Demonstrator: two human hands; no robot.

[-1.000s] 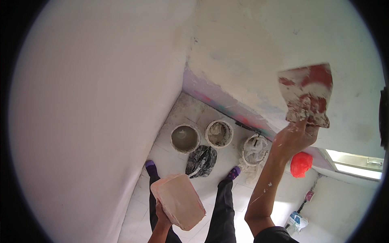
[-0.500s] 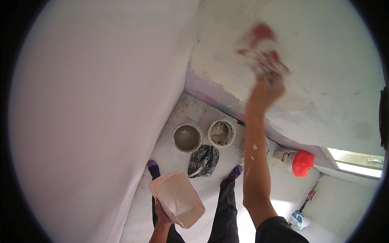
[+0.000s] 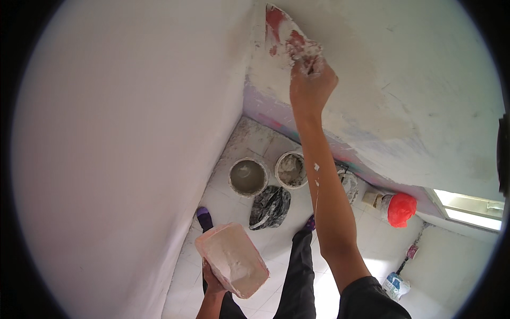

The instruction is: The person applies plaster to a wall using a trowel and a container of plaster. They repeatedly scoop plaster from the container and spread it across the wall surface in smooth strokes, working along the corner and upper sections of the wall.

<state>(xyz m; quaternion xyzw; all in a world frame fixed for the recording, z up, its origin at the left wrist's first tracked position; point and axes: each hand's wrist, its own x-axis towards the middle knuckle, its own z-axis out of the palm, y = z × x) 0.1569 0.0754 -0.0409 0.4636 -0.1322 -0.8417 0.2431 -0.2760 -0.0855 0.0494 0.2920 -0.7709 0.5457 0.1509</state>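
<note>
My left hand [image 3: 211,276] grips a pinkish rectangular tub [image 3: 231,258] with pale paste inside, low in the view. My right hand [image 3: 309,80] is raised with fingers closed round a wide red scraper [image 3: 281,29] smeared with white filler. The scraper lies against the patchy off-white wall [image 3: 393,80], close to the corner where it meets the smooth pale left wall [image 3: 117,133]. Dried white flecks are on my right forearm.
Below are two buckets [image 3: 247,176] [image 3: 289,168] and a crumpled black bag [image 3: 268,207] between my feet. A clear container [image 3: 348,183] is partly behind my forearm. A red bag [image 3: 401,208], a low window [image 3: 467,207] and a white-blue sack [image 3: 396,286] are to the right.
My right hand has swept up and left with the scraper, from the right side of the wall to the corner. My left hand and tub have barely moved.
</note>
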